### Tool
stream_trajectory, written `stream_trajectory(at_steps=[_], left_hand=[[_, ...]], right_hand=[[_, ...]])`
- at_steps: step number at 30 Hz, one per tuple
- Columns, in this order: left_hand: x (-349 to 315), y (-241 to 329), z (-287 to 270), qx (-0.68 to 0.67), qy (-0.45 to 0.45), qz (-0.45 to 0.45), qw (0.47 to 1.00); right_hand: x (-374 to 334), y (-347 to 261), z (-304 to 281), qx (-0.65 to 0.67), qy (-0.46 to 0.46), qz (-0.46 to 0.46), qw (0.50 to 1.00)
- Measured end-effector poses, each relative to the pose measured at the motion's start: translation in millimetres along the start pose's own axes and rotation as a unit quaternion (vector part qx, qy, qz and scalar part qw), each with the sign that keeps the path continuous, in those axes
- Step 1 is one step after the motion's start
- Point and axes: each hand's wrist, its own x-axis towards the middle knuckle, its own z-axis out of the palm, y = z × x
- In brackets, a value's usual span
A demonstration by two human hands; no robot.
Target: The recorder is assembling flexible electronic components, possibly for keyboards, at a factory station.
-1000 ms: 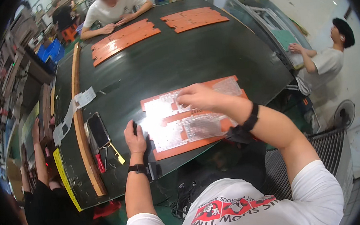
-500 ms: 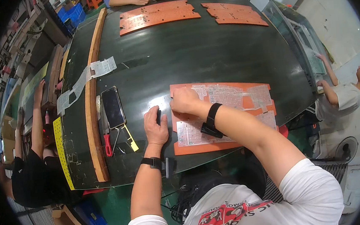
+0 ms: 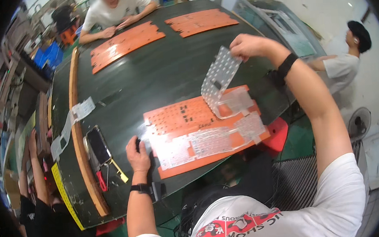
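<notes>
My right hand (image 3: 247, 47) is raised above the far right of an orange board (image 3: 176, 171), pinching the end of a clear keyboard membrane sheet (image 3: 222, 73) with pale dots. The sheet curves down, its lower part still lying on the board. A second clear membrane sheet (image 3: 211, 141) with fine printed lines lies flat along the board's near half. The board's far left part is bare, showing holes and dark marks. Beside the board's left edge, my left hand (image 3: 138, 157) rests on the table, fingers curled around a small dark thing I cannot make out.
Left of my left hand lie a phone (image 3: 98, 144), a red-handled tool (image 3: 102, 181) and a yellow strip (image 3: 122, 175). A wooden bar (image 3: 79, 140) runs along the table's left, a clear film strip (image 3: 83, 109) across it. Two orange boards (image 3: 128, 45) lie far off; co-workers are around.
My right hand has moved up and right, peeling the membrane sheet off the board's far half and baring its left part. The view has shifted; my left hand stays beside the board.
</notes>
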Motion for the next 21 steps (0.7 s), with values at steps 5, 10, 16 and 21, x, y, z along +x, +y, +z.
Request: stream_trajectory(at_steps=[5,10,16,21], left_hand=[[0,3,1,0.011,-0.008,-0.024,1.0],[11,121,40,-0.195,-0.079,-0.074,0.975],[-13,252,141,-0.303,-0.395,0.069,0.864],[-44,365,217,-0.345,-0.531,0.158,0.757]], right_hand=[[-58,42,-110,-0.04,0.094,0.061,0.993],[-110,38,-160,-0.106,0.187,0.061,0.975],[-177,22,-177,-0.078,0.291,0.082,0.95],[-272,23,-195,0.022,0.386,0.143,0.911]])
